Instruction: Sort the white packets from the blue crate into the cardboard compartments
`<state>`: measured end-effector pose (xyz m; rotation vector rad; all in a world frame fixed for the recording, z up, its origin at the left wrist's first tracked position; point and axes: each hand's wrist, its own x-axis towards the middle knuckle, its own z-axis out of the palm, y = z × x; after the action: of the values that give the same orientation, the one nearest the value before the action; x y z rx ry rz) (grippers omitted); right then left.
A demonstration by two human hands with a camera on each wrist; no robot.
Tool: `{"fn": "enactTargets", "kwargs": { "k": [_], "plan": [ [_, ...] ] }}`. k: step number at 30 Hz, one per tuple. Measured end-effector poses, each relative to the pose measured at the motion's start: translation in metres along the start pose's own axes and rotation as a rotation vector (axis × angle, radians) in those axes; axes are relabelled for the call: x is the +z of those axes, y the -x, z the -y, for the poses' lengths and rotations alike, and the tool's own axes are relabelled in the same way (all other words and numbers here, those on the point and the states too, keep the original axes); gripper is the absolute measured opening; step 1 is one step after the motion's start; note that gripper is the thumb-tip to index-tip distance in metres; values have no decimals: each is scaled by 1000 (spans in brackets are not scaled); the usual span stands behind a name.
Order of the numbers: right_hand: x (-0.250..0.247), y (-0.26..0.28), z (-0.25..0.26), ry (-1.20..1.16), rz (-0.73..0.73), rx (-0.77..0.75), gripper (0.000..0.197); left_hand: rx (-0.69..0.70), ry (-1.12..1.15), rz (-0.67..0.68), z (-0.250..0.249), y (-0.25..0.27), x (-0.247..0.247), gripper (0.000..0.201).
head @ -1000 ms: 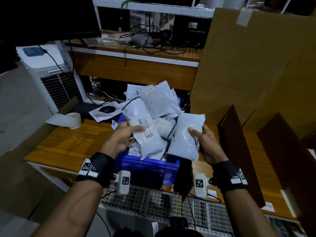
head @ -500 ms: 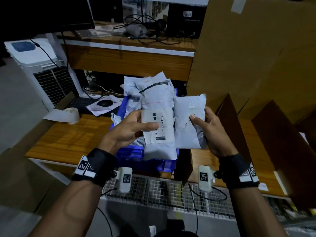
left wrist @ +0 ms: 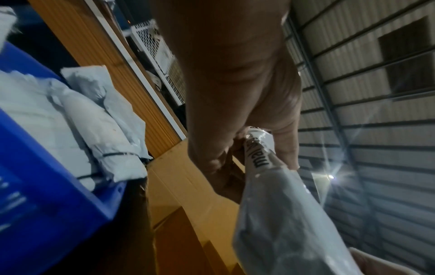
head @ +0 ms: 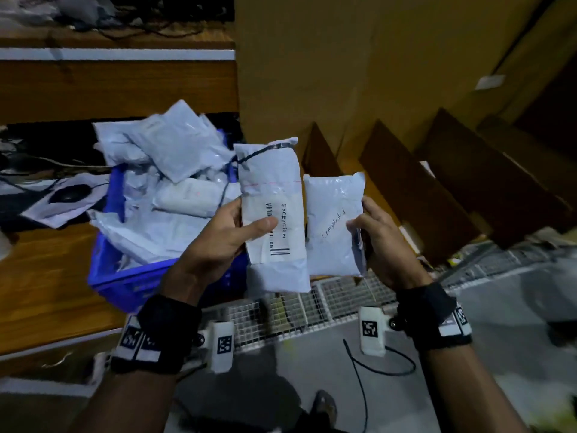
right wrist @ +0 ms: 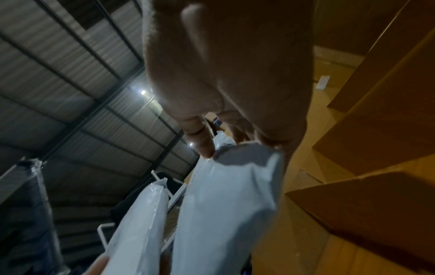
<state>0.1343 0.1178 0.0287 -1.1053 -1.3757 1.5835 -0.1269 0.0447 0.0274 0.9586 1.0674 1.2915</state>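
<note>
Gripping upright packets side by side: left hand [head: 218, 242] the labelled packet [head: 274, 214], right hand [head: 384, 242] the shorter packet [head: 332, 223]

A wooden desk [head: 46, 260] ran along the left. On it, toward its back edge, a black mouse [head: 69, 192] lay on a sheet of white paper [head: 50, 210]. Above the desk a wooden shelf [head: 118, 79] carried tangled dark cables [head: 131, 26]. A white wire mesh rack [head: 312, 304] sat below the desk's front edge, with a black cable [head: 359, 370] looping beneath it.
</note>
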Motion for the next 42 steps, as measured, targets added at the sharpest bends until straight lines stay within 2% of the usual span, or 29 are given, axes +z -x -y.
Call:
{"fn": "enactTargets", "kwargs": {
  "k": [7, 15, 19, 23, 28, 33, 38, 42],
  "plan": [
    [-98, 48, -15, -70, -243, 28, 34, -36, -24, 10, 39, -11, 87, 42],
    [-246, 89, -18, -26, -433, 28, 36, -70, -63, 91, 69, -50, 230, 43],
    [-319, 98, -12, 24, -489, -7, 38, -88, -71, 79, 85, -76, 298, 41],
    [-383, 89, -12, 126, -519, -7, 37, -135, -47, 34, 96, -109, 342, 45],
    [-446, 48, -13, 233, -550, -7, 38, -141, -45, -41, 102, -167, 368, 43],
    [-493, -25, -15, 397, -526, -8, 42, -120, -30, -120, 110, -244, 378, 44],
    [-527, -121, -10, 641, -428, 61, 49, -112, 20, -164, 115, -324, 385, 40],
    [-536, -204, -9, 861, -259, 103, 51, -133, 22, -219, 117, -378, 386, 36]
  ]
}}
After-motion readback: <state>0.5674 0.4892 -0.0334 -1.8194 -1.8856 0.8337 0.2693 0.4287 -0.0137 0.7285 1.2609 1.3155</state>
